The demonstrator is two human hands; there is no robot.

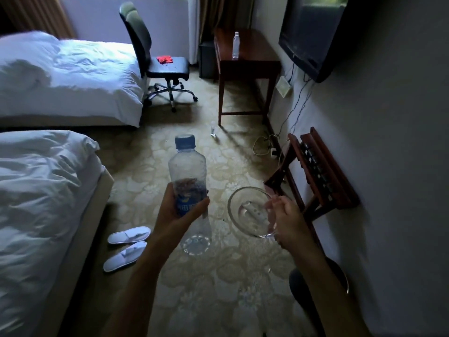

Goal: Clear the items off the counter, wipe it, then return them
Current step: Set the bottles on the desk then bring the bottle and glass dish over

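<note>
The left hand (181, 210) grips a water bottle (188, 183) upright; the right hand (283, 215) pinches the rim of a glass bowl (250, 212), above the carpet. The thin pinch may slip, so the bowl could fall before reaching the far surface (252, 48).

The only lettering sits on the blue label of the plastic bottle (188, 181) gripped in the left hand (178, 210), pale characters partly covered by the fingers and too blurred to read
</note>
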